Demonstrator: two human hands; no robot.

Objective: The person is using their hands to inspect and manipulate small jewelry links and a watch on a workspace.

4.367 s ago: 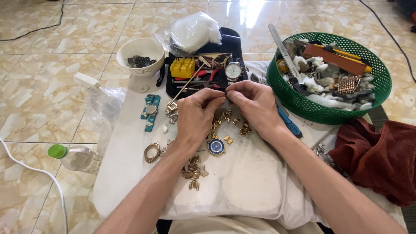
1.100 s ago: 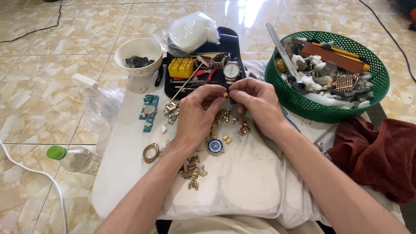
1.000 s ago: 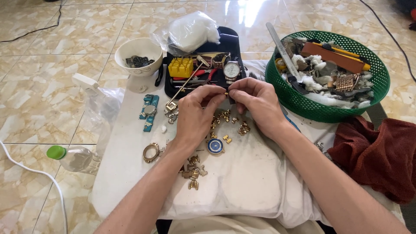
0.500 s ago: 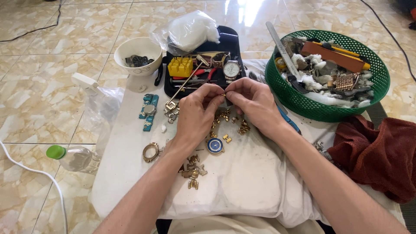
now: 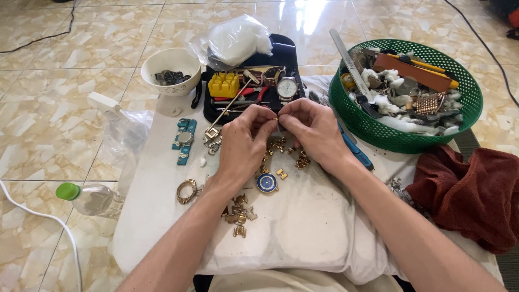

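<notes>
Two hands, left hand [image 5: 244,141] and right hand [image 5: 311,131], are pinched on a gold link [image 5: 275,118] above the cloth [image 5: 303,227].

A green mesh basket [image 5: 378,135] sits beside a dark red cloth [image 5: 470,189]. The black tray [image 5: 286,54] carries a yellow block [image 5: 224,84], red-handled pliers [image 5: 243,93] and a white-faced watch [image 5: 287,86]. A round blue dial [image 5: 267,183] and gold links [image 5: 238,213] lie on the white tabletop [image 5: 303,227]. The bowl [image 5: 173,60] is cream, the bottle cap [image 5: 67,191] bright green, and the floor [image 5: 48,108] beige marbled tile.
</notes>
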